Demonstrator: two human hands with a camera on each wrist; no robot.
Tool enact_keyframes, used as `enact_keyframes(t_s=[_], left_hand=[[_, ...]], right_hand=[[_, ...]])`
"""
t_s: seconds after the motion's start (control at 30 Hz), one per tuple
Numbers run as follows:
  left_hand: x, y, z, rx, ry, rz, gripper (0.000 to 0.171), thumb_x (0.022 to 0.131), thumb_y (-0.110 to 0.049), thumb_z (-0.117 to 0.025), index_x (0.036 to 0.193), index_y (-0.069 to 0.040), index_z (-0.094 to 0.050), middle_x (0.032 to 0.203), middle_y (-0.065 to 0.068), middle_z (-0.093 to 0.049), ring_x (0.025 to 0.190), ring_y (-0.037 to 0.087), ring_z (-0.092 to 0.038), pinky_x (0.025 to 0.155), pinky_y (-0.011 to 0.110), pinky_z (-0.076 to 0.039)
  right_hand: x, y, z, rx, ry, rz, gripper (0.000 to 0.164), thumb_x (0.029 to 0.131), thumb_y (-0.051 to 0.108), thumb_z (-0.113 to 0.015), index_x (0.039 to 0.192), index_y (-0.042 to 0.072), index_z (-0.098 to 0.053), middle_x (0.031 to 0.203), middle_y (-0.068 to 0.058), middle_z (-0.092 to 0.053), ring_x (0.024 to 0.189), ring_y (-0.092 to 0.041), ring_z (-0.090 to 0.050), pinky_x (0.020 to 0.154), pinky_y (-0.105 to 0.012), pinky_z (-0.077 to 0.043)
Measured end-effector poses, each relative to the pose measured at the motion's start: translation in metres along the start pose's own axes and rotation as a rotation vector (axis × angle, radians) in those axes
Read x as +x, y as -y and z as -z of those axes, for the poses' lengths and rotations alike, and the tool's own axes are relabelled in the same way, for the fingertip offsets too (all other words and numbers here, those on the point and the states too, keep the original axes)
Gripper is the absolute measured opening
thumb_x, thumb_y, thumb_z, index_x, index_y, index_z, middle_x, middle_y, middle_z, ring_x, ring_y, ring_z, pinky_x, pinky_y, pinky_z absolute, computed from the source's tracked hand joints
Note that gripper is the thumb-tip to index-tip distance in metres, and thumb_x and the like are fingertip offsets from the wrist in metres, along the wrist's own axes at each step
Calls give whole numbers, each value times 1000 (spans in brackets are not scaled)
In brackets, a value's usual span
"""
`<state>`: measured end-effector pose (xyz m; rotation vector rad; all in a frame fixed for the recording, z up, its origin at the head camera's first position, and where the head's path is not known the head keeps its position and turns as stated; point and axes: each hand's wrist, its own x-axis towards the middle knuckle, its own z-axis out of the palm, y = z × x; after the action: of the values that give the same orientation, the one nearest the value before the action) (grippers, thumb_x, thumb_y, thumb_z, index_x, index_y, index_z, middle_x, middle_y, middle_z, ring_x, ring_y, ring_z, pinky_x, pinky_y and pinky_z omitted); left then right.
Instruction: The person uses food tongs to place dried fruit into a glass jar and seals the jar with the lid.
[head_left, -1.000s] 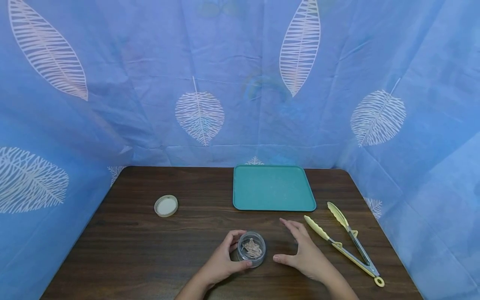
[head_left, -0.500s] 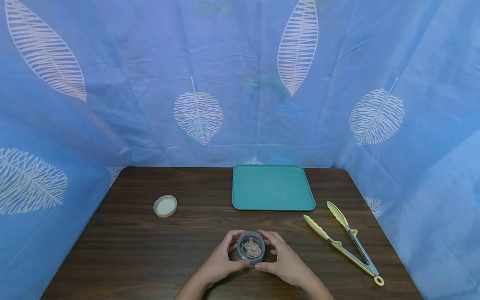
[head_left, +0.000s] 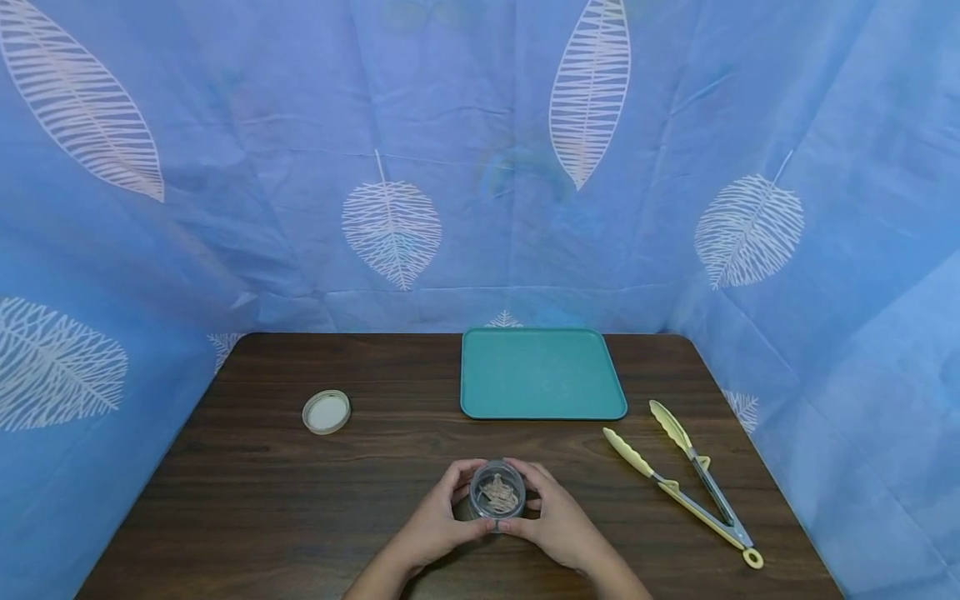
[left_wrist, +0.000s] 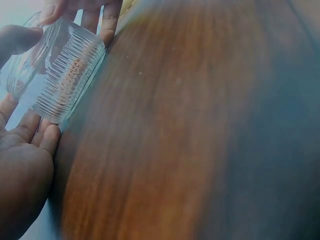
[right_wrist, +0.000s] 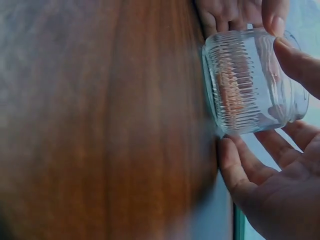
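Near the front of the table stands an upright, lidless clear glass jar [head_left: 498, 466] with some light brown, shred-like pieces [head_left: 498, 494] at its bottom. Fine ribs run round the lower wall of the jar [right_wrist: 255, 60] in the right wrist view. My left hand [head_left: 437, 523] grips the jar from the left, and my right hand [head_left: 561, 525] grips it from the right. Both thumbs meet at the near side, while the fingers curve round the back and sides. The jar's base sits at the wooden tabletop in both wrist views.
A round lid [head_left: 326, 412] lies inside up at the left. Behind the jar is a teal tray [head_left: 543, 375] near the table's back edge. Yellow-tipped metal tongs [head_left: 697, 487] lie spread on the right. A blue leaf-print cloth [head_left: 480, 233] hangs behind the dark wooden table [head_left: 247, 500].
My right hand has moved left from beside the jar and now holds its right side. The left hand has kept its grip, and the lid, tray and tongs stay put.
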<state>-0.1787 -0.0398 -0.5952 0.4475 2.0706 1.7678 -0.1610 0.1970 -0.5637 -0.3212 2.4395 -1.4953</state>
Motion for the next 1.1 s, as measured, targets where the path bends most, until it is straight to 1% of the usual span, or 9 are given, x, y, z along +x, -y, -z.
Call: enact_keyframes(t_s=[0.1,0.2,0.4,0.5,0.8,0.87,0.93,1.0,1.1], left_hand=[[0,1,0,-6,-1,4,75,95,-22,-86,159,-20,-45,164,13,-49,154,44,-45,128,67,-32],[1,1,-1,-16,5,3,75,96,-22,-85,159,-20,-44,165,14,-47,155,45,-43,128,68,-30],[1,3,-2,-20,13,0,75,97,-24,-84,160,-20,-43,166,12,-47,156,42,-43,129,66,-29],[0,3,-2,-16,13,-7,75,98,-24,-84,160,-19,-43,164,12,-49,155,40,-45,129,64,-31],[-4,1,10,-33,14,8,81,95,-24,-86,162,-12,-41,166,14,-46,155,41,-43,129,61,-33],[-7,1,14,-25,-4,11,82,95,-24,-87,161,-10,-41,166,15,-46,153,41,-45,127,59,-36],[-10,1,18,-7,-42,15,79,94,-24,-88,158,-8,-43,164,17,-49,150,40,-49,125,55,-41],[-13,2,24,11,-93,26,75,93,-23,-88,153,-6,-46,160,18,-53,146,39,-54,121,49,-47],[-19,2,33,22,-198,61,71,91,-20,-90,147,-4,-49,152,19,-58,138,35,-60,115,39,-53]], right_hand=[[0,-2,-1,-4,-6,-1,86,87,28,-93,161,19,-50,156,-12,-57,136,-33,-60,98,-32,-58],[-1,-3,-1,-15,-11,-2,85,88,30,-92,161,19,-50,155,-12,-58,137,-34,-60,100,-34,-58],[-4,-5,0,-5,6,-8,87,90,31,-90,163,16,-46,158,-13,-56,139,-35,-59,104,-41,-58],[-4,-6,-1,-6,5,-10,87,90,31,-90,163,18,-46,158,-13,-56,139,-35,-60,104,-40,-58],[-2,-3,-3,-4,16,-21,86,90,31,-90,163,19,-47,156,-13,-57,138,-35,-60,103,-40,-58],[-2,-3,-3,0,16,-24,85,90,30,-91,163,19,-47,156,-13,-58,138,-35,-61,102,-40,-58],[-1,-4,-3,0,13,-24,86,89,30,-91,162,19,-48,156,-13,-58,138,-35,-61,101,-38,-58],[-1,-4,-3,-3,7,-26,86,89,30,-92,162,19,-48,156,-13,-58,137,-35,-61,100,-35,-59],[-1,-6,-2,-2,8,-35,88,88,31,-92,163,20,-47,157,-13,-58,138,-37,-61,100,-35,-59]])
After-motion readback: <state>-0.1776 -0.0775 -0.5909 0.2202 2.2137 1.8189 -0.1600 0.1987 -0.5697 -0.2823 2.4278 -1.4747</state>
